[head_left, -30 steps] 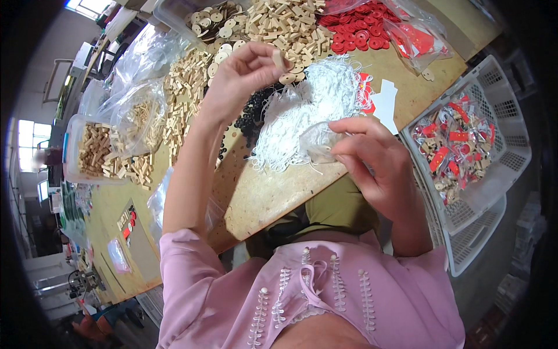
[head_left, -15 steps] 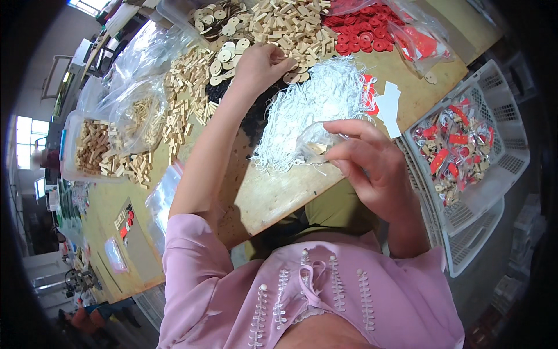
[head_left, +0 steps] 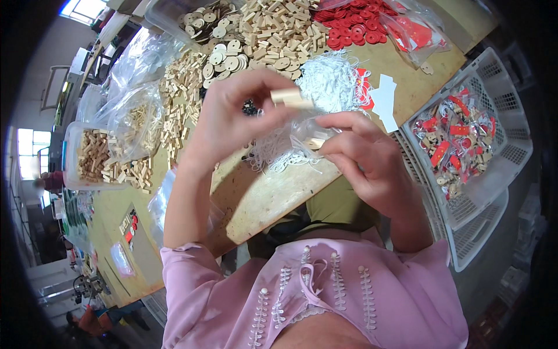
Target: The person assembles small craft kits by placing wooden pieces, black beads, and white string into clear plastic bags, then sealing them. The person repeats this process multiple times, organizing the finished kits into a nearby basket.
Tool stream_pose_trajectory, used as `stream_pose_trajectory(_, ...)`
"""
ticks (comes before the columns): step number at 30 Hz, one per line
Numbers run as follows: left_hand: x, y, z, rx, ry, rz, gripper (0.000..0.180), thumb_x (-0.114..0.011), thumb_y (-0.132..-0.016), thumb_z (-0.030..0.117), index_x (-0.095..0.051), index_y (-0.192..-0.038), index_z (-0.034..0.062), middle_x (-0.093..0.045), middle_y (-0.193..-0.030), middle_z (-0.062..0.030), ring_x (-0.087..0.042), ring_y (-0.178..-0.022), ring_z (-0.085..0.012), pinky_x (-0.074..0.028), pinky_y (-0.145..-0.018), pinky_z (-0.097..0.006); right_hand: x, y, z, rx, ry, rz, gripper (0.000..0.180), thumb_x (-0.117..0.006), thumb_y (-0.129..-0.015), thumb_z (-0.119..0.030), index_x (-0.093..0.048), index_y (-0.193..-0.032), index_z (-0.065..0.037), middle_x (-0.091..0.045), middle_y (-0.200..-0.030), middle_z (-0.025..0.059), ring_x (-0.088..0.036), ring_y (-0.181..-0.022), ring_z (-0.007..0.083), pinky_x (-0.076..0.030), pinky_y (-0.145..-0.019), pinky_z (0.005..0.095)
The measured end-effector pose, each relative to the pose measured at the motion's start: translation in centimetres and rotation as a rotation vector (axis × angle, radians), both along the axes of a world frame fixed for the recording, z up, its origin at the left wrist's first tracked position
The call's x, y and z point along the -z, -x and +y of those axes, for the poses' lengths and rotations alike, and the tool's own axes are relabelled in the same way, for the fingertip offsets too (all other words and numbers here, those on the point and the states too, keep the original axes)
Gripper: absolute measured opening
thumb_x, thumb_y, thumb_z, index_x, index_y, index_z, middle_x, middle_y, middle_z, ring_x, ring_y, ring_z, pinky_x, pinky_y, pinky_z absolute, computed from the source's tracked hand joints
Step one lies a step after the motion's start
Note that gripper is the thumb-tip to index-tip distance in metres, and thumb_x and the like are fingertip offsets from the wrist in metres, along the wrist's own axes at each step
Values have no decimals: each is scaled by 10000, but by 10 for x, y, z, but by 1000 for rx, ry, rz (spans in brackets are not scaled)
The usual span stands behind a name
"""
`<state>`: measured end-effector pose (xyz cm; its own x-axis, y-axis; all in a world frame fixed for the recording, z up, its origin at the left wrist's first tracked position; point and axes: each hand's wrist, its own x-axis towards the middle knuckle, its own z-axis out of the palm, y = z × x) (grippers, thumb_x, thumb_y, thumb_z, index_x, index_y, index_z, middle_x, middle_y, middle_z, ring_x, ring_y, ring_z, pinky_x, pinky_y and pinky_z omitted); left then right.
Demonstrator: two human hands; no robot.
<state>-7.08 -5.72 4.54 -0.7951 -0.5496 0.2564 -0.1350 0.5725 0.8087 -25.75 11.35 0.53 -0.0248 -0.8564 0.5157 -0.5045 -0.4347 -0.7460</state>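
Observation:
My left hand (head_left: 235, 113) pinches a pair of small pale wooden blocks (head_left: 292, 98) between thumb and fingers. It hovers over the near side of a heap of white strings (head_left: 331, 81). Close to its right, my right hand (head_left: 375, 160) grips the edge of a small clear plastic bag (head_left: 301, 129). A few light wooden pieces (head_left: 315, 143) show in this bag; the rest of its contents I cannot make out. The blocks are just above the bag's upper side, and whether they touch it I cannot tell.
Piles of wooden blocks (head_left: 279, 29), round wooden discs (head_left: 224, 61) and red discs (head_left: 354, 26) lie at the back of the table. A block-filled plastic tub (head_left: 71, 154) stands left. White cut cards (head_left: 383, 102) lie right, near a white basket (head_left: 511, 131) of filled bags.
My left hand has come back from the far piles toward me, now with wooden blocks in its fingers. The right hand and bag have stayed almost in place.

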Motion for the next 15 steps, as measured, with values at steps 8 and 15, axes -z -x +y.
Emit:
stream_pose_trajectory(8, -14, 3, 14, -6, 368, -26, 181, -746, -874, 106, -734, -1041, 38, -706, -925, -109, -700, -816, -234, -558, -721, -333, 4, -6, 3, -83, -39, -59, 294, -664, -810, 160, -681, -1033, -31, -636, -1275, 199, -683, -1039, 306, -547, -845, 359)
stream_pose_trajectory(15, 80, 31, -126, -205, 573, -377, 217, -740, -896, 132, -739, -1100, 58, -681, -1027, -114, -698, -876, -262, -564, -792, -370, 4, -4, 4, -36, -14, -14, 269, -666, -807, 166, -681, -999, -21, -665, -1245, 182, -693, -1018, 295, -552, -809, 345)
